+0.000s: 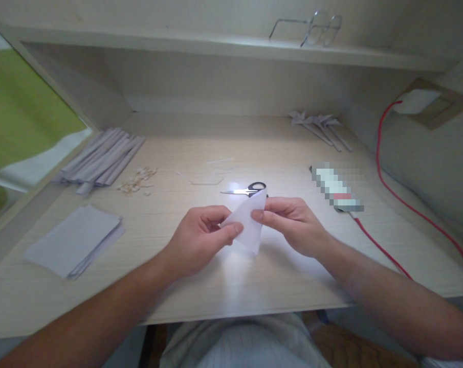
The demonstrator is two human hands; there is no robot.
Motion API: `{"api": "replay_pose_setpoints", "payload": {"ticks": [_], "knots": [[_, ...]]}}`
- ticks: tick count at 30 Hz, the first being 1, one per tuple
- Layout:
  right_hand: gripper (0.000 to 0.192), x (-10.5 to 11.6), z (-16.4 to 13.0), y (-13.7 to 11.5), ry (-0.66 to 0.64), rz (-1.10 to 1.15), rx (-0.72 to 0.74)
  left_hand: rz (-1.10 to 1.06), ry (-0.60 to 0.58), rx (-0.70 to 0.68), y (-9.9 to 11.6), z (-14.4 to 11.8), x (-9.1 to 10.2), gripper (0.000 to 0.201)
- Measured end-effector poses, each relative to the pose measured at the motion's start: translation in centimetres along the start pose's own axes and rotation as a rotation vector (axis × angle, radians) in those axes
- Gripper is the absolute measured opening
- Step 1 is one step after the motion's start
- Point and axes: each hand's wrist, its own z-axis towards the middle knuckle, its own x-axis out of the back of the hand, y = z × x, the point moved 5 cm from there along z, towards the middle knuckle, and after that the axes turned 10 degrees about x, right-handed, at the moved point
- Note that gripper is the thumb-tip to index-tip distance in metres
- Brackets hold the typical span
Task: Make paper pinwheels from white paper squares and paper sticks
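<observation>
A folded piece of white paper (250,222) is held between both hands just above the desk (216,286), near its front middle. My left hand (198,237) pinches the paper's left corner with thumb and fingers. My right hand (292,222) grips its right edge, thumb on top. A pair of scissors (248,190) with black handles lies on the desk just behind the paper, blades pointing left.
A stack of white sheets (75,245) lies at the front left. Rolled paper sticks (103,158) and small scraps (137,181) are behind it. Folded paper pinwheels (319,128) lie at the back right. A blurred object (336,189) and red cable (392,189) are on the right. Glasses (311,28) rest on the shelf.
</observation>
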Motion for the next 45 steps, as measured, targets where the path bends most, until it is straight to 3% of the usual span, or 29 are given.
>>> {"api": "replay_pose_setpoints", "payload": {"ticks": [4,7,11,15,18,23,25,27,31,39,43,45], "knots": [[0.019,0.6,0.3,-0.4,0.035,-0.051,0.071,0.112,0.024,-0.061,0.4,-0.2,0.1,0.024],[0.029,1.2,0.4,-0.9,0.093,-0.131,0.160,0.209,0.054,-0.105,0.6,-0.3,0.1,0.022],[0.007,1.6,0.3,-0.8,0.154,-0.019,0.180,0.262,0.320,-0.218,1.1,-0.8,0.8,0.009],[0.014,1.9,-0.1,-1.2,0.156,0.142,0.268,0.275,0.535,-0.419,1.8,-2.0,1.4,0.021],[0.016,2.3,-0.2,-1.1,0.141,0.129,0.238,0.300,0.585,-0.502,2.0,-2.8,1.6,0.028],[0.015,1.7,0.1,-0.4,0.052,0.251,0.119,0.328,0.668,-0.491,1.8,-3.2,2.2,0.030],[0.029,1.3,0.3,-0.1,0.019,0.325,0.052,0.333,0.694,-0.528,1.7,-3.2,2.3,0.031],[0.045,1.0,0.5,0.4,-0.008,0.370,-0.041,0.334,0.707,-0.565,1.7,-3.3,2.4,0.032],[0.028,0.3,0.4,1.0,-0.142,0.363,-0.185,0.339,0.716,-0.595,1.7,-3.2,2.6,0.034],[0.036,1.1,0.5,-0.2,-0.095,-0.026,0.012,0.296,0.637,-0.570,2.2,-2.6,2.8,0.028],[0.038,1.4,0.3,-0.4,-0.108,-0.248,0.065,-0.055,0.455,-0.371,1.2,-1.3,3.5,0.027],[0.038,1.4,0.3,-0.5,-0.142,-0.363,0.092,-0.305,0.348,-0.260,0.5,-0.3,3.7,0.041]]}}
